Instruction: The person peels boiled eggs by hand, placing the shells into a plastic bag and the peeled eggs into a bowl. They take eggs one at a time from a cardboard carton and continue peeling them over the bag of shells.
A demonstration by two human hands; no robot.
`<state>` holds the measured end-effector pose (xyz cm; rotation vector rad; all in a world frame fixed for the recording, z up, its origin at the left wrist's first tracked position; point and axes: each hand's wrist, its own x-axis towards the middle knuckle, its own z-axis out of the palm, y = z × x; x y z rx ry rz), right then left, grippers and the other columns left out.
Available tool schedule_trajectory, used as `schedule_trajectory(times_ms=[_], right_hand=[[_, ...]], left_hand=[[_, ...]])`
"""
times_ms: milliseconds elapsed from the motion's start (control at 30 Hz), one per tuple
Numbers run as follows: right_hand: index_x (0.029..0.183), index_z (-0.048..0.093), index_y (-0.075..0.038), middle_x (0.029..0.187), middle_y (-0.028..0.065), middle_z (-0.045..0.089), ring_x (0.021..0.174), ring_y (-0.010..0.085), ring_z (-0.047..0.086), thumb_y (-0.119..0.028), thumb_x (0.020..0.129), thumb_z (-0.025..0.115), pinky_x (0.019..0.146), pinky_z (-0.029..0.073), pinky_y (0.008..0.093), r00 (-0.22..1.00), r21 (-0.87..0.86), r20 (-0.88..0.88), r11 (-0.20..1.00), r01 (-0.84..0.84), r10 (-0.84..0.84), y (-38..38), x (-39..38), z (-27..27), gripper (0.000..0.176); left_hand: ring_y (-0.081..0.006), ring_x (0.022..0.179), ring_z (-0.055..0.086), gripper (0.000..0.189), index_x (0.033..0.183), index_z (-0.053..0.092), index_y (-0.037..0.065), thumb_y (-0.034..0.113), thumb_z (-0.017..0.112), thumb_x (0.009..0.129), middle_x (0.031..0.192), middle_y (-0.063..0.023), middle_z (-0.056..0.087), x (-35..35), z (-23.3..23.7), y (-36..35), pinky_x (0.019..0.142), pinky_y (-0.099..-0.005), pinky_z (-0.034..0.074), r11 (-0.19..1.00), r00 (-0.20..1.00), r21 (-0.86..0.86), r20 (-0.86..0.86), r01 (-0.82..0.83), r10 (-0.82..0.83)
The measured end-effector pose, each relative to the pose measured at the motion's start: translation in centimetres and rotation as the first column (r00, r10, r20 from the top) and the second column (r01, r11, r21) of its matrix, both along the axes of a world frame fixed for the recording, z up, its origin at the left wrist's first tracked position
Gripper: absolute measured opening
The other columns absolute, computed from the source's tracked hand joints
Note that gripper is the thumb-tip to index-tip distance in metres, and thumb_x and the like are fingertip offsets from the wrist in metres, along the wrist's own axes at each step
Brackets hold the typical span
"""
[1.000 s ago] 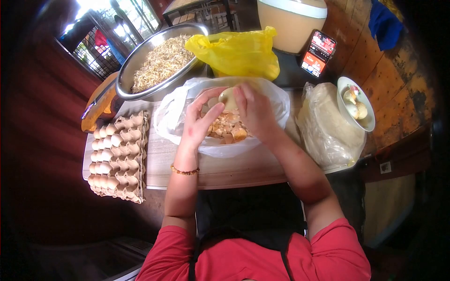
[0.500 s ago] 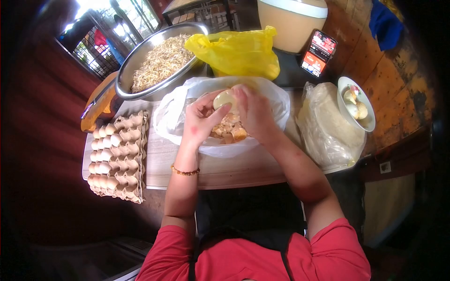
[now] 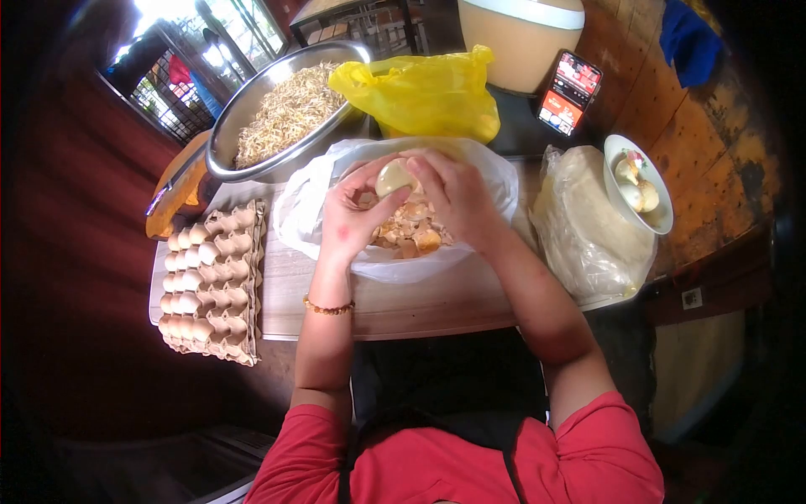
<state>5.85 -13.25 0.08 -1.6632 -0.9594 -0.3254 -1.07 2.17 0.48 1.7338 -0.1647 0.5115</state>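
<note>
A pale, smooth egg (image 3: 392, 180) sits in my left hand (image 3: 354, 210), whose thumb and fingers are wrapped round it. My right hand (image 3: 457, 193) is closed against the egg's right side, its fingertips meeting the left fingers over the top. Whether a piece of shell is between the right fingers is hidden. Both hands are above an open white plastic bag (image 3: 306, 214) that holds a heap of broken brown eggshells (image 3: 416, 231). On the left stands a cardboard egg tray (image 3: 231, 273), partly filled with brown and whitish eggs (image 3: 186, 281).
Behind the bag are a metal basin (image 3: 220, 139) of bean sprouts and a yellow plastic bag (image 3: 428, 97). To the right lie a clear plastic bag (image 3: 583, 227) and a white bowl (image 3: 615, 197) with eggs. A phone (image 3: 569, 94) leans against a large beige container (image 3: 520, 42).
The egg has shifted slightly left and tilted within my left hand. My right fingers have moved left and down along its side, spreading a little.
</note>
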Motion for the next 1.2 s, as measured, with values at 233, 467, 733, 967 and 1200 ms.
schedule_trajectory(times_ms=[233, 467, 733, 967, 1200], right_hand=[[0.095, 0.056, -0.002, 0.076, 0.0208, 0.064, 0.073, 0.0376, 0.064, -0.027, 0.096, 0.05, 0.063, 0.049, 0.0449, 0.993, -0.139, 0.084, 0.985, 0.099, -0.088, 0.3, 0.1, -0.5, 0.026], [0.098, 0.054, -0.001, 0.077, 0.0221, 0.063, 0.072, 0.0399, 0.063, -0.023, 0.096, 0.048, 0.063, 0.049, 0.0473, 0.963, -0.101, 0.205, 0.975, 0.199, -0.175, 0.8, 0.2, -1.5, 0.024], [0.098, 0.06, 0.002, 0.086, 0.0226, 0.065, 0.079, 0.0388, 0.064, -0.02, 0.095, 0.051, 0.069, 0.05, 0.0435, 0.981, -0.046, -0.172, 0.996, 0.082, -0.089, 0.2, 0.0, -0.5, 0.023], [0.102, 0.061, 0.001, 0.089, 0.0223, 0.065, 0.084, 0.0382, 0.063, -0.019, 0.094, 0.054, 0.072, 0.049, 0.0401, 0.991, 0.018, -0.122, 0.998, -0.059, 0.061, 0.0, 0.0, 0.0, 0.023], [0.101, 0.06, 0.001, 0.087, 0.0224, 0.064, 0.083, 0.04, 0.062, -0.017, 0.094, 0.052, 0.072, 0.048, 0.0418, 1.0, -0.024, -0.008, 1.0, 0.014, -0.015, 0.0, 0.3, -0.3, 0.021]], left_hand=[[-0.0099, 0.082, 0.059, 0.044, 0.114, 0.065, 0.001, -0.001, 0.075, 0.071, 0.101, -0.0064, 0.064, 0.2, -0.2, -0.3, 0.073, -0.022, 0.049, 0.958, 0.989, 0.254, 0.094, -0.134, 0.114], [-0.0102, 0.082, 0.059, 0.041, 0.111, 0.066, 0.0, -0.001, 0.074, 0.071, 0.1, -0.0068, 0.065, 0.0, 0.0, -0.5, 0.074, -0.022, 0.048, 0.968, 0.992, 0.219, 0.073, -0.121, 0.107], [-0.009, 0.085, 0.059, 0.044, 0.114, 0.065, 0.001, -0.002, 0.073, 0.071, 0.103, -0.0062, 0.064, 0.1, -0.3, -0.3, 0.077, -0.0218, 0.048, 0.987, 0.997, 0.143, 0.05, -0.07, 0.063], [-0.0107, 0.088, 0.059, 0.046, 0.115, 0.065, 0.002, -0.002, 0.074, 0.07, 0.106, -0.0066, 0.063, 0.1, -0.1, -0.1, 0.081, -0.0232, 0.048, 0.979, 0.994, 0.183, 0.074, -0.087, 0.074], [-0.0123, 0.093, 0.059, 0.044, 0.114, 0.065, 0.001, -0.002, 0.073, 0.071, 0.107, -0.0069, 0.063, -0.1, 0.1, -0.3, 0.083, -0.0241, 0.047, 0.976, 0.996, 0.203, 0.053, -0.081, 0.071]])
